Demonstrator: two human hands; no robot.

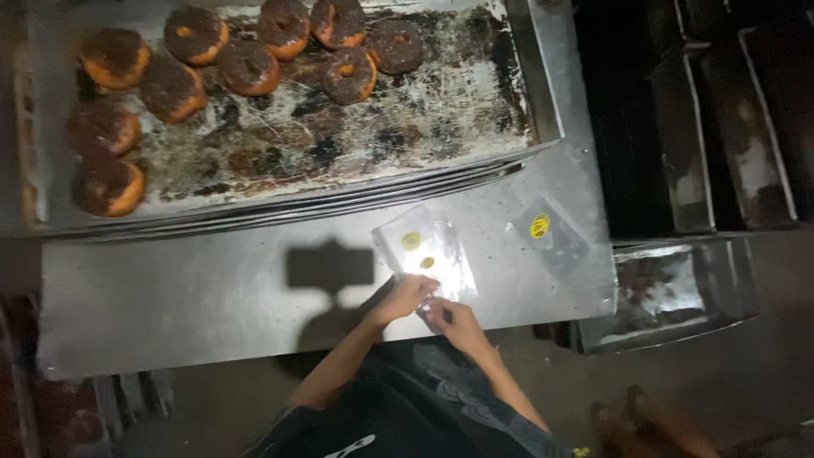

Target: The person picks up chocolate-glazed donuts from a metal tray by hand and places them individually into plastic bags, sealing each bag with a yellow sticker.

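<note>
Both hands meet at the near edge of the grey metal counter [212, 297], working on a clear plastic bag with round yellow stickers [421, 252] that lies flat there. The left hand [402, 298] is closed in a pinch on the bag's near edge, and the right hand [449, 318] is curled just beside it, fingertips on the same edge; whether it truly grips the plastic cannot be told. A second clear plastic bag with one yellow sticker [549, 235] lies apart to the right on the counter. Farther back sits a large, flour-smeared metal baking tray [475, 102], holding chocolate-topped ring doughnuts [246, 66] crowded toward its far left corner. Dark empty metal loaf pans [746, 127] stand off the counter's right side.
</note>
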